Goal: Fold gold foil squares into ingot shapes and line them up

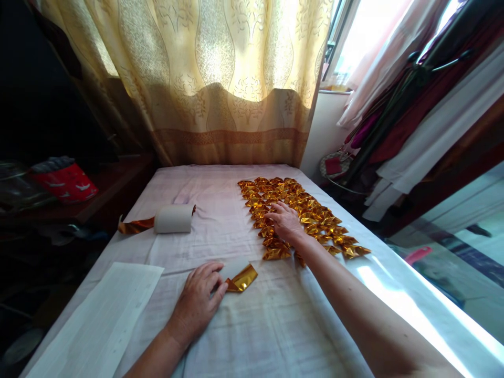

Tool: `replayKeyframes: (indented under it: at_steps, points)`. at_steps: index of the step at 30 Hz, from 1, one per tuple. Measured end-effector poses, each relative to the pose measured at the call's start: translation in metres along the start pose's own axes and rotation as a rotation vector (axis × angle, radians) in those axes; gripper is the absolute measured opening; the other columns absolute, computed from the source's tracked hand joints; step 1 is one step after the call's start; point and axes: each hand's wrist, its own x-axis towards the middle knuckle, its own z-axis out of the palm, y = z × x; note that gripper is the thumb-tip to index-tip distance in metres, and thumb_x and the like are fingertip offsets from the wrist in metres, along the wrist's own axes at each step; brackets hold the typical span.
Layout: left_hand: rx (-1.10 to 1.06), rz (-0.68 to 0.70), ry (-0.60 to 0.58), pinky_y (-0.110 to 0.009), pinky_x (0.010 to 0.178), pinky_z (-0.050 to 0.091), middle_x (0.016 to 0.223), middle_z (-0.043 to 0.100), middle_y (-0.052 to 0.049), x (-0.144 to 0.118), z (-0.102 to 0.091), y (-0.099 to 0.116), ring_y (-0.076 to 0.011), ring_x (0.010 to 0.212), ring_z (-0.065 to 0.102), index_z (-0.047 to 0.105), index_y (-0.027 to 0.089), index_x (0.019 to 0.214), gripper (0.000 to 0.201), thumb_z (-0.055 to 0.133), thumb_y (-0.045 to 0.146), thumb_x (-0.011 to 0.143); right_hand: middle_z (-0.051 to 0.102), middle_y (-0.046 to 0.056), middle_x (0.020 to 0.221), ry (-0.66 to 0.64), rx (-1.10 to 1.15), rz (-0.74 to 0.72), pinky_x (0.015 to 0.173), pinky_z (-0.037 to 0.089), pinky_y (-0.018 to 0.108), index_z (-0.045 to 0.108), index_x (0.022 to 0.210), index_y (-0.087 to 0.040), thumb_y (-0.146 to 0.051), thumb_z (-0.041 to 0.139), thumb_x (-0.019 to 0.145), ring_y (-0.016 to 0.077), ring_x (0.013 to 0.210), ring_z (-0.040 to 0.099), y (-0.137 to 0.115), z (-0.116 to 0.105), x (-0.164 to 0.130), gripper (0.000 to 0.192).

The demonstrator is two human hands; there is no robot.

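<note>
Folded gold pieces at risk of scattering

Right hand (285, 221) rests flat, grip released, on the rows of folded gold-foil paper pieces (311, 215); a sweep could disarrange them. Beside the rows, left hand (199, 299) pins a half-folded gold foil sheet (241, 278).

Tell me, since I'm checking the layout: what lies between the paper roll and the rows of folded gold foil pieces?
Head view: only bare white cloth between paper roll and folded gold foil pieces.

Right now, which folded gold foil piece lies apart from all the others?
The folded gold foil piece at the left hand, lying alone on the white cloth; the others form one packed group under the right hand.
</note>
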Motion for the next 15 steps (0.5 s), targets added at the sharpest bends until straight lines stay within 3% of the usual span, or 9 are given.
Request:
replayKeyframes:
  at_steps: [5, 8, 12, 15]
  points:
    - [-0.008, 0.018, 0.021, -0.043, 0.093, 0.052, 0.112, 0.071, -0.008, 0.001, 0.000, -0.001, -0.0251, 0.109, 0.063, 0.063, 0.022, 0.077, 0.019, 0.053, 0.030, 0.092, 0.054, 0.002, 0.145, 0.060, 0.052, 0.005, 0.107, 0.036, 0.043, 0.074, 0.113, -0.032, -0.013, 0.051, 0.091, 0.0261, 0.139, 0.039, 0.001, -0.010, -0.012, 0.037]
    - [-0.005, 0.025, 0.015, -0.041, 0.093, 0.052, 0.112, 0.071, -0.008, 0.001, 0.000, -0.001, -0.0245, 0.109, 0.064, 0.063, 0.022, 0.076, 0.020, 0.054, 0.031, 0.092, 0.064, 0.006, 0.133, 0.176, 0.196, -0.060, 0.103, 0.042, 0.041, 0.077, 0.103, -0.027, -0.011, 0.050, 0.090, 0.0241, 0.126, 0.052, -0.004, -0.014, -0.036, 0.033]
    - [0.002, 0.017, -0.003, -0.043, 0.094, 0.051, 0.113, 0.071, -0.008, 0.001, 0.002, -0.003, -0.0247, 0.109, 0.063, 0.063, 0.021, 0.078, 0.020, 0.053, 0.031, 0.092, 0.073, 0.008, 0.110, 0.296, 0.412, -0.244, 0.093, 0.049, 0.034, 0.073, 0.105, -0.021, -0.015, 0.050, 0.093, 0.0199, 0.101, 0.065, -0.034, -0.015, -0.085, 0.027]
    - [0.001, 0.006, -0.003, -0.045, 0.097, 0.049, 0.115, 0.070, -0.008, 0.001, 0.003, -0.003, -0.0254, 0.112, 0.062, 0.063, 0.021, 0.080, 0.018, 0.055, 0.030, 0.092, 0.074, 0.008, 0.103, 0.214, 0.489, -0.331, 0.080, 0.052, 0.029, 0.071, 0.109, -0.020, -0.014, 0.052, 0.092, 0.0180, 0.089, 0.067, -0.066, -0.013, -0.120, 0.026]
